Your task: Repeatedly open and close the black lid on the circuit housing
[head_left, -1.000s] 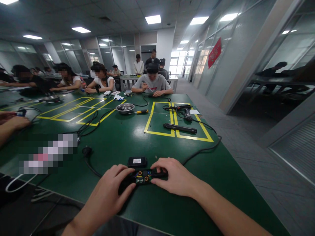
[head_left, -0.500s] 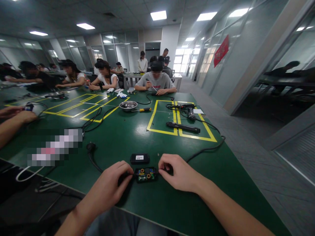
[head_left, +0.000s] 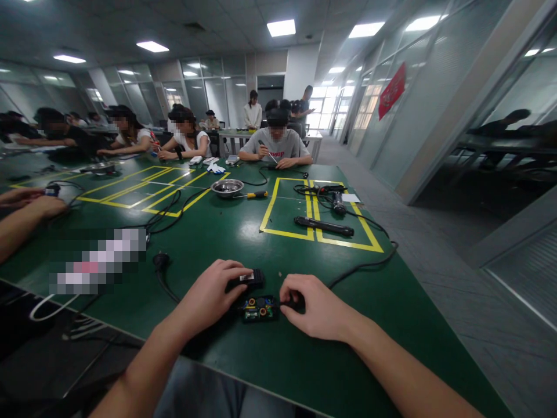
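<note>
Holding, left hand [head_left: 213,290]: thumb and fingers closed about the left end of a black, rectangular, ribbed cover with a white label [head_left: 257,278], which lies just beyond the open unit. Holding, right hand [head_left: 319,305]: thumb and forefinger tips pinched on a black, slim cable end [head_left: 292,303] at the unit's right side.

Between the hands, on the dark green tabletop [head_left: 261,360]: one green circuit board with copper-coloured ring coils [head_left: 256,312], lying face up in a shallow black casing. Left of it: one black, round-bodied plug on a thick lead [head_left: 161,260]. Farther off: one long black cylindrical tool [head_left: 324,226], lying across yellow tape [head_left: 287,234]; one shiny steel bowl [head_left: 227,187], a yellow-and-black-handled screwdriver [head_left: 257,194] beside it. At far left: a co-worker's hands [head_left: 46,206].

Risks, as judged: a tug on either lead could drag the casing askew or lift the board; a cover lowered unevenly could trap a wire or knock a coil — most likely if the cable ends sit out of their notches.

Obscured: the cover's left end, behind fingers; the casing's left cable entry, in shadow; the grip's underside, right hand. Whether the black cord at right [head_left: 350,271] joins the pinched end cannot be told — the hand blocks it. The power strip [head_left: 98,261] is pixelated.
</note>
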A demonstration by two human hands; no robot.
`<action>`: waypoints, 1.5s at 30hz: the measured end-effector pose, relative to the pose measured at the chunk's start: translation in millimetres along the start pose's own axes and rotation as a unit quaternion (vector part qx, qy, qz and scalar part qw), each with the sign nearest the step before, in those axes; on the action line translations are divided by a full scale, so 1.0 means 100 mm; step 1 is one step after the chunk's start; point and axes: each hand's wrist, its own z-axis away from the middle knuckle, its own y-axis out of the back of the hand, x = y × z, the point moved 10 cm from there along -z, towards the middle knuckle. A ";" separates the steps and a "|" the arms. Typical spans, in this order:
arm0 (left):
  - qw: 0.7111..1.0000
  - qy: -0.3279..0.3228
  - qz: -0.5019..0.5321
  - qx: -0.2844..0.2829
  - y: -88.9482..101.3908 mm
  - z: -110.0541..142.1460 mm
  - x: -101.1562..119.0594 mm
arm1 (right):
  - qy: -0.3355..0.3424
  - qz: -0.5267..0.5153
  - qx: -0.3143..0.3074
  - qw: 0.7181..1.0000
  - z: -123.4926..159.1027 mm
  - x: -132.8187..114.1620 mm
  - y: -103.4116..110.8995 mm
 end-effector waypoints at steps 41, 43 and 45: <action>0.999 0.023 0.014 0.029 -0.15 0.48 0.09 | -0.021 0.036 -0.030 0.999 -0.01 -0.02 -0.09; 0.999 0.024 0.018 0.028 -0.14 0.48 0.10 | -0.022 0.035 -0.028 0.999 -0.01 -0.02 -0.09; 0.999 0.016 0.027 0.038 -0.10 0.50 0.13 | -0.018 0.030 -0.023 0.999 -0.01 -0.04 -0.07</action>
